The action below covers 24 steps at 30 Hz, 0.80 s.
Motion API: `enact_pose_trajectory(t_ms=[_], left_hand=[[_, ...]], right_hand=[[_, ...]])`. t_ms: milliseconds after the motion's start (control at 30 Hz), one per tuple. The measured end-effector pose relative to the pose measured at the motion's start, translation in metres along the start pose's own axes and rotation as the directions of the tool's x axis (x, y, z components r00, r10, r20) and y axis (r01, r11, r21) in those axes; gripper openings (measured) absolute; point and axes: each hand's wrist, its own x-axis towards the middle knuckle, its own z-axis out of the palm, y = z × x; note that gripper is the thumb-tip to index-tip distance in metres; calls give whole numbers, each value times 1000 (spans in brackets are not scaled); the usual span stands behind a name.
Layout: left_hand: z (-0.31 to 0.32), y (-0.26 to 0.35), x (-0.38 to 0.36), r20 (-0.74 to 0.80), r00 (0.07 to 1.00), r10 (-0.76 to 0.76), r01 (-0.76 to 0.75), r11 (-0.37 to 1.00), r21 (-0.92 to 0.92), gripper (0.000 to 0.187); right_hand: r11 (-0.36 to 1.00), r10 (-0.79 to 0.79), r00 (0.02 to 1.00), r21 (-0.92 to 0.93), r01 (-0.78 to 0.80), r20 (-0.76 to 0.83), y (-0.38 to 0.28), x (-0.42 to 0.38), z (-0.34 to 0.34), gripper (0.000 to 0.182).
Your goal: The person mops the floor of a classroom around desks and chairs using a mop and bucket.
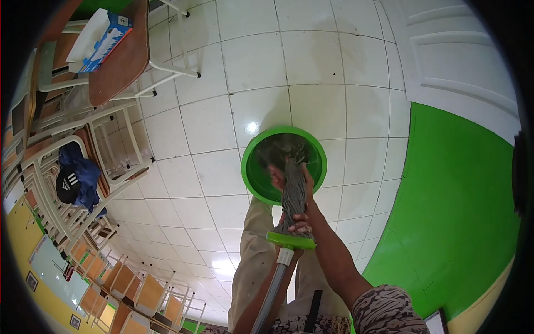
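A string mop is held head-down in front of me, its grey strands (pixel 293 186) hanging into a round green basin (pixel 248 181). Dark water (pixel 278 146) shows inside the basin. My left hand (pixel 301 224) is closed around the strands just below the mop's green head plate (pixel 290 240). Lower down, over the basin, my right hand (pixel 308 186) wraps the strands from beneath, with fingers showing on the left side. The metal mop handle (pixel 271 295) runs back toward my body, beside my left forearm.
White floor tiles (pixel 253 61) surround the basin. Chairs (pixel 119 83) stand at left, one carrying a blue-white box (pixel 108 42), another a black cap (pixel 68 186) and blue cloth (pixel 87 172). A green wall (pixel 445 206) and white door (pixel 456 61) bound the right.
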Motion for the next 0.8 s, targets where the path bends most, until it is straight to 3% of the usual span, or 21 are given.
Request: enact_pose_trajectory(t_ms=[67, 100, 133, 167, 233, 267, 333, 367, 433, 467, 533, 567, 600, 633, 667, 700, 733, 800], left_hand=[[5, 5, -3, -77, 997, 12, -3, 994, 108, 42], [9, 8, -4, -115, 993, 15, 4, 986, 166, 43], [13, 11, -5, -153, 988, 19, 16, 975, 224, 44], [16, 13, -7, -153, 988, 13, 22, 974, 226, 44], [24, 17, -2, -425, 879, 213, 162, 707, 689, 45], [27, 15, 2, -416, 886, 205, 165, 700, 695, 45], [30, 4, 7, -365, 810, 459, 205, 361, 910, 50], [26, 3, 11, -303, 788, 536, 161, 296, 942, 50], [26, -2, 18, -295, 783, 548, 156, 287, 945, 47], [26, -3, 18, -294, 765, 573, 156, 279, 948, 43], [17, 15, 16, -352, 786, 507, 229, 291, 929, 44], [11, 20, 12, -384, 825, 415, 177, 455, 873, 44], [3, 24, 8, -394, 862, 320, 132, 608, 783, 44], [-2, 28, 5, -334, 933, 132, 111, 778, 618, 46], [-8, 30, -1, -341, 930, 139, 108, 783, 613, 46], [-8, 28, -4, -337, 932, 132, 88, 821, 564, 45], [-8, 25, -11, -337, 932, 137, 59, 857, 511, 45], [-6, 17, -13, -325, 937, 127, 15, 915, 402, 45]], right_hand=[[1000, 7, 1000, 8, -7, 26, -16, 14, 2, 44], [953, 108, 982, -264, -147, -157, -34, 18, 4, 37], [817, 145, 924, -484, -313, -353, -44, 19, 6, 30], [818, 139, 926, -486, -307, -351, -43, 16, 13, 30], [558, 1, 930, -771, -306, -369, -42, 15, 25, 23], [552, -10, 933, -780, -294, -359, -38, 18, 29, 23], [185, -140, 937, -939, -291, -319, -25, 27, 23, 28], [-16, -202, 938, -957, -290, -281, -21, 33, 17, 30], [-401, -296, 934, -862, -310, -198, -19, 35, 11, 34], [-400, -304, 932, -861, -314, -198, -20, 33, 16, 34], [-321, -404, 899, -894, -312, -169, -16, 20, 31, 51], [-319, -400, 899, -892, -320, -179, -18, 13, 38, 51], [109, -202, 912, -934, -341, -357, -25, 6, 46, 58], [507, 54, 904, -768, -391, -424, -28, 1, 42, 65], [510, 63, 900, -761, -400, -431, -21, -7, 36, 65], [862, 35, 965, -480, -161, -260, -12, -15, 22, 61], [997, -68, 990, -38, 64, -125, 1, -20, 10, 57], [988, -146, 968, -73, 133, -204, 14, -19, 31, 62]])
